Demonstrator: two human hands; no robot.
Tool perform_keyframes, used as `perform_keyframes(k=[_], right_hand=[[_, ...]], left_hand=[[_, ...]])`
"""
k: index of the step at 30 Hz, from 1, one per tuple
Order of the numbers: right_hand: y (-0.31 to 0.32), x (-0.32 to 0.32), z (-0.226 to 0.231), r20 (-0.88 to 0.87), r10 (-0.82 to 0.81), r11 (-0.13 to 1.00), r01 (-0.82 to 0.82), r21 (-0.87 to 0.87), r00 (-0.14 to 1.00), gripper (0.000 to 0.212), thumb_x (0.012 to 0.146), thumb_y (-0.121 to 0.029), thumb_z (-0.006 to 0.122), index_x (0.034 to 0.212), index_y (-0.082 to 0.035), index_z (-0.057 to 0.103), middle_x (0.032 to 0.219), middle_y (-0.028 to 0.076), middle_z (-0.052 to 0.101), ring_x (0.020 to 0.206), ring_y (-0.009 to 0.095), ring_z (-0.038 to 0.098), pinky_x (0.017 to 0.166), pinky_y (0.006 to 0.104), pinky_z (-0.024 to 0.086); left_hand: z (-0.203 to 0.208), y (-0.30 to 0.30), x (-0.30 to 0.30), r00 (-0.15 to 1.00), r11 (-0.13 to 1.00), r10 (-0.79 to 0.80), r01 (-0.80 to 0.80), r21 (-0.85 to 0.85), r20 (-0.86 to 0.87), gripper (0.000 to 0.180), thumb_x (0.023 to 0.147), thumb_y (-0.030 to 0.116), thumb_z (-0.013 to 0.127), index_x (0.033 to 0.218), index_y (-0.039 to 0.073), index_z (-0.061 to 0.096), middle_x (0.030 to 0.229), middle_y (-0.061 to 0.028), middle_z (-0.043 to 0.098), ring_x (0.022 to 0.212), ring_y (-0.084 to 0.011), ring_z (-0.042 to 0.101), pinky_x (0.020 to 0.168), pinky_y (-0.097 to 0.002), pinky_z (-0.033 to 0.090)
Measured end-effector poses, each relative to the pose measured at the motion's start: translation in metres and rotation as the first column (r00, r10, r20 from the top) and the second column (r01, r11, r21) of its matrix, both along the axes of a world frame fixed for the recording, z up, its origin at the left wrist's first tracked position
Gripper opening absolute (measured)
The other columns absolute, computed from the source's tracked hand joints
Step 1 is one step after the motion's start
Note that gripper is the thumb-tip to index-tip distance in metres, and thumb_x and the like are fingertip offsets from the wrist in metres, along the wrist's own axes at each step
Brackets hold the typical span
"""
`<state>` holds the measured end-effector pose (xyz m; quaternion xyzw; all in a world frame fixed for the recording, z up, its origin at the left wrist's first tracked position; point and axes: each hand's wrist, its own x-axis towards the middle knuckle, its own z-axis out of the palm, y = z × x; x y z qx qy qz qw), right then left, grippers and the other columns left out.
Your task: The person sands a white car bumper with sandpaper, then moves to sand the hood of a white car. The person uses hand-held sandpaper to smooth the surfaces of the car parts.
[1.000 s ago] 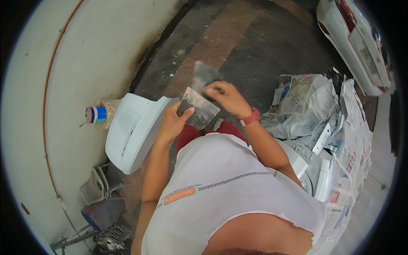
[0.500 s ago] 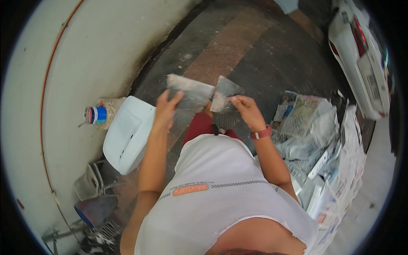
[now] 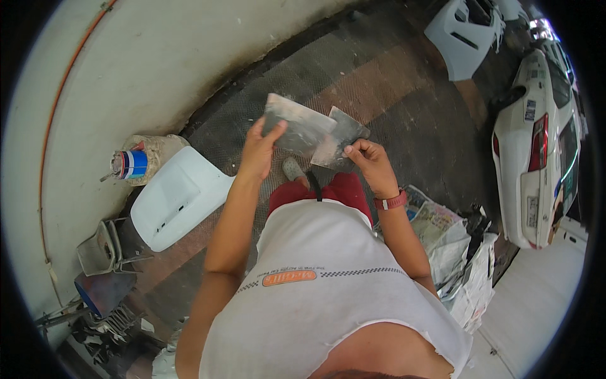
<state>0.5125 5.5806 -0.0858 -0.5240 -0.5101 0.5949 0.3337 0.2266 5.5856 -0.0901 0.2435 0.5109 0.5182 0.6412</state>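
My left hand [image 3: 259, 150] holds a flat rectangular plate [image 3: 295, 126] by its left edge, thumb on top; the plate is grey with a pale smeared border. Between the thumb and fingers of my right hand [image 3: 374, 165] is a smaller flat spreader-like piece [image 3: 344, 129], dark grey with a pale pinkish smear. The smaller piece meets or overlaps the right end of the plate; I cannot tell whether they touch. Both are held in front of me at about waist height, over the floor.
A white car panel [image 3: 180, 196] leans at the left near a paint-stained can [image 3: 132, 164] and a grey chair [image 3: 101, 249]. Paper-covered parts [image 3: 451, 246] lie at the right. Beyond them stand a white car [image 3: 530, 151] and a white bumper-like part [image 3: 464, 38]. A wall [image 3: 145, 69] runs along the left.
My view has turned and shifted, showing more of the car and bumper-like part at the right. The small piece has come closer to the plate, against or over its right end. Both hands keep their holds.
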Motion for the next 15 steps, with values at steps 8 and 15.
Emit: perform_keyframes(k=[8,15], right_hand=[[0.134,-0.050,0.011,-0.290,-0.038,0.998,0.024,-0.053,0.956,0.031,0.099,-0.005,0.071,0.128,0.000,0.060,0.113,0.006,0.071,0.095,0.010,0.065,0.087,0.0258,0.053],[0.251,-0.086,-0.023,-0.312,0.189,0.976,-0.213,-0.045,0.931,0.032,0.101,-0.010,0.071,0.127,0.003,0.060,0.118,0.009,0.071,0.103,0.017,0.067,0.092,0.0319,0.054]], left_hand=[[0.004,0.037,-0.013,0.928,0.929,0.369,-0.367,0.036,-0.051,0.055,0.104,0.019,0.067,0.153,0.006,0.046,0.146,-0.0114,0.057,0.138,-0.0223,0.052,0.119,-0.0377,0.037],[0.016,0.090,0.038,0.944,0.985,0.147,-0.114,0.128,-0.294,0.043,0.108,0.021,0.060,0.148,0.003,0.054,0.139,-0.0091,0.064,0.132,-0.0194,0.055,0.117,-0.0361,0.038]])
